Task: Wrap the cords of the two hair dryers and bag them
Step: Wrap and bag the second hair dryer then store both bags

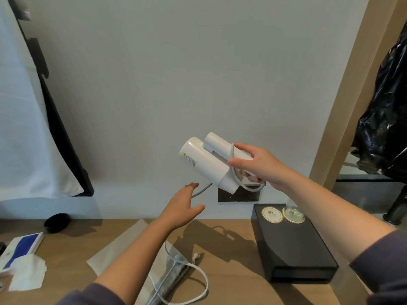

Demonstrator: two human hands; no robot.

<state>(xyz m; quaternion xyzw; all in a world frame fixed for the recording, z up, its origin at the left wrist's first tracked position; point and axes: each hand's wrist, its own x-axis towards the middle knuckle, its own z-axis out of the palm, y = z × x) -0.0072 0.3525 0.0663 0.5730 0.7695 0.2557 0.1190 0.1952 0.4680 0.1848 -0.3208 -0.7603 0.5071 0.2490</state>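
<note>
We see right hand (pixel 258 165) raised before wall, fingers clamped around folded white hair dryer (pixel 206 164) (cord (pixel 236 177) looped over handle). Left hand (pixel 185 205) open, reaching toward hanging cord, holding nothing.

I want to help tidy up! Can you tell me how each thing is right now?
hair dryer: folded, held up in the air
right hand: shut on the hair dryer
cord: partly looped around the dryer, rest trailing down
left hand: open, reaching toward the cord
cloth bag: lying flat on the desk
black box: closed, glass on top
</note>
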